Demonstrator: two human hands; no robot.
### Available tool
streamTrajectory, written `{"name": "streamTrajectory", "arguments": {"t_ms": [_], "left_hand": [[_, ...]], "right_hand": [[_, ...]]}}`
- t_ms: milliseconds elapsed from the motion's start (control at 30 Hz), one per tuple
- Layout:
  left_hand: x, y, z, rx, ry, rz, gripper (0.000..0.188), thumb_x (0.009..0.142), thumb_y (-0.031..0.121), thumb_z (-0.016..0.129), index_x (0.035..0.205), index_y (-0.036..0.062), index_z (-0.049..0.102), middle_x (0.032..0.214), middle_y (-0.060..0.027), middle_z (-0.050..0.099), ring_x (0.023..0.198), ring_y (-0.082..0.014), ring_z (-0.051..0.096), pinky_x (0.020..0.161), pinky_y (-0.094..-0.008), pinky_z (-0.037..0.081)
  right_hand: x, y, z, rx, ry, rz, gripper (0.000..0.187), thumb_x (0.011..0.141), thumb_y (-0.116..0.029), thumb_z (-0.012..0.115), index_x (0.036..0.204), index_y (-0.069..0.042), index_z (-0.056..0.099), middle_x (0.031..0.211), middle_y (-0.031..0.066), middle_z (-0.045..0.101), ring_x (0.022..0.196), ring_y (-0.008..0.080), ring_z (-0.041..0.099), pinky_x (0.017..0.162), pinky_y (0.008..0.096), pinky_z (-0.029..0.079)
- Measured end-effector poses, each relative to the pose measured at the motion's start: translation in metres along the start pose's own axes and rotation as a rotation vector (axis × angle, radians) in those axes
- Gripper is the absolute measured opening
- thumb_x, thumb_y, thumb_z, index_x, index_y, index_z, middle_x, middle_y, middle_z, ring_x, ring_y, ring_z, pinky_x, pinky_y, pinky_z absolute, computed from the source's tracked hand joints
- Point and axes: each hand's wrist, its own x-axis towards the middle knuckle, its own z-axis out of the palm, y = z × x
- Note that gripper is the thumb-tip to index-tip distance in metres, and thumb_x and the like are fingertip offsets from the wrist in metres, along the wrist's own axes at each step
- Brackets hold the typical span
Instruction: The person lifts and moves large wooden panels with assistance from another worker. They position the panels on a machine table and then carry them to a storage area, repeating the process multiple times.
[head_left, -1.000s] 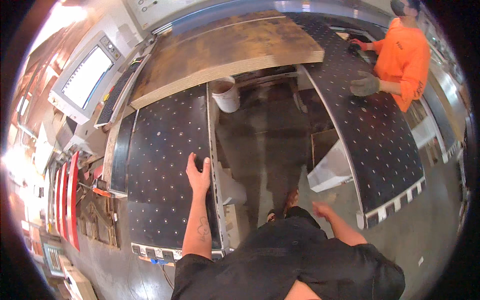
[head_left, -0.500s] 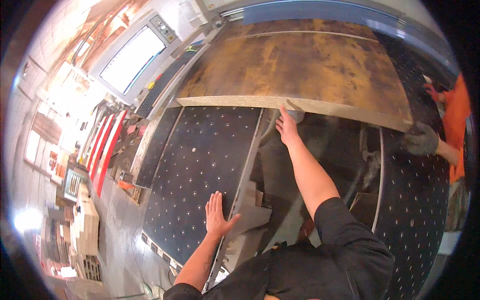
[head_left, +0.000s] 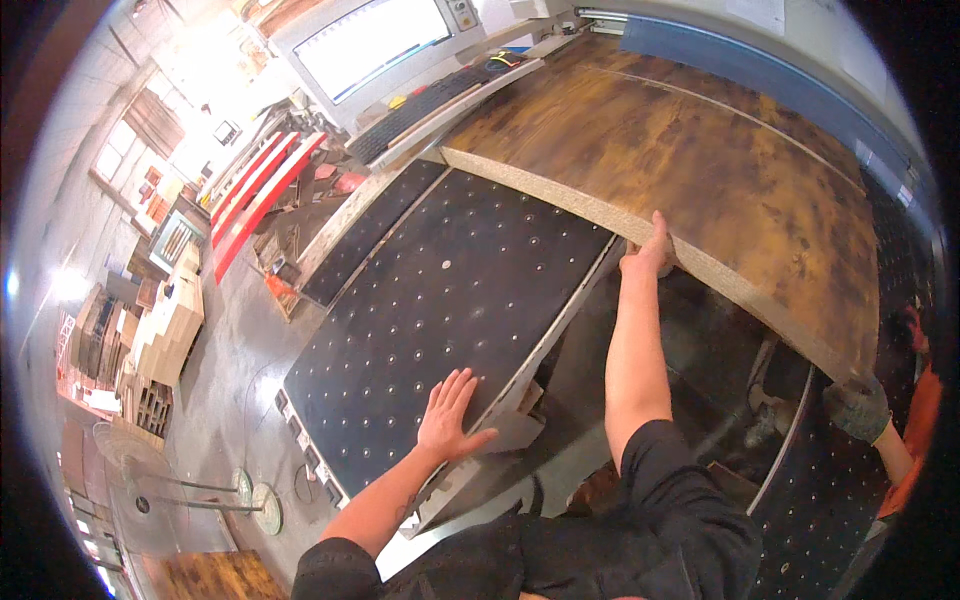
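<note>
My right hand (head_left: 648,252) grips the near edge of a large chipboard panel (head_left: 655,130), thumb up against the edge and fingers curled below, partly hidden. The panel has a rust-brown mottled top and a pale raw edge. It lies across black tables dotted with small studs. My left hand (head_left: 448,420) rests flat with fingers spread on the left black table (head_left: 400,330), near its inner edge, holding nothing. At the panel's right corner is another person's gloved hand (head_left: 858,405).
A machine beam with a blue strip curtain (head_left: 720,75) spans the far side. Keyboard (head_left: 440,105) and screen (head_left: 372,45) stand at the far left. Between the tables is a gap with a floor below. Stacked boards (head_left: 165,330) and a fan (head_left: 140,490) stand left.
The view has swung, so the panel and tables appear turned. My right hand has gone from reaching against the panel's edge to gripping it. My left hand stays on the table.
</note>
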Motion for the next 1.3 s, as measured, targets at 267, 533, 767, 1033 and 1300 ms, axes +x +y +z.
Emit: {"name": "streamTrajectory", "arguments": {"t_ms": [267, 533, 767, 1033, 1300], "left_hand": [[-0.014, -0.007, 0.003, -0.051, 0.089, 0.014, 0.099, 0.084, 0.066, 0.068, 0.156, 0.0050, 0.038, 0.165, -0.0152, 0.032, 0.156, -0.0338, 0.023, 0.126, -0.0519, 0.018], [-0.025, -0.015, 0.008, -0.027, 0.075, 0.030, 0.104, 0.087, 0.072, 0.061, 0.156, -0.0009, 0.034, 0.166, -0.0177, 0.029, 0.156, -0.0339, 0.019, 0.127, -0.0495, 0.017], [-0.046, -0.024, 0.004, -0.303, 0.463, 0.080, 0.106, 0.086, 0.066, 0.066, 0.158, -0.0020, 0.027, 0.165, -0.0277, 0.022, 0.155, -0.0419, 0.017, 0.126, -0.0558, 0.012], [-0.141, -0.143, -0.061, -0.217, 0.696, 0.156, 0.077, 0.084, 0.044, 0.078, 0.144, 0.0049, 0.051, 0.156, -0.0192, 0.041, 0.150, -0.0430, 0.028, 0.122, -0.0591, 0.019], [-0.231, -0.344, -0.142, -0.666, 0.050, -0.386, 0.072, 0.095, 0.060, 0.064, 0.126, -0.0057, 0.065, 0.121, -0.0179, 0.069, 0.118, -0.0249, 0.062, 0.104, -0.0377, 0.046]], "right_hand": [[-0.019, -0.002, -0.024, -0.075, -0.128, -0.015, 0.050, 0.080, -0.031, 0.083, 0.122, -0.016, 0.060, 0.116, 0.0034, 0.068, 0.107, 0.0226, 0.065, 0.092, 0.0407, 0.050], [-0.114, -0.016, -0.120, -0.183, -0.147, 0.008, 0.065, 0.081, -0.039, 0.082, 0.135, -0.016, 0.054, 0.132, 0.0047, 0.057, 0.119, 0.0210, 0.054, 0.102, 0.0378, 0.043], [-0.261, -0.034, -0.251, -0.266, -0.148, 0.033, 0.067, 0.082, -0.042, 0.081, 0.135, -0.011, 0.053, 0.125, 0.0087, 0.058, 0.106, 0.0227, 0.060, 0.096, 0.0396, 0.050], [-0.457, -0.048, -0.412, -0.341, -0.123, -0.004, 0.077, 0.080, -0.049, 0.080, 0.138, -0.008, 0.051, 0.131, 0.0097, 0.053, 0.118, 0.0272, 0.053, 0.110, 0.0417, 0.044], [-0.625, -0.053, -0.550, -0.259, -0.015, 0.031, 0.076, 0.084, -0.048, 0.074, 0.144, -0.009, 0.049, 0.137, 0.0101, 0.055, 0.126, 0.0284, 0.054, 0.112, 0.0448, 0.043]]}}
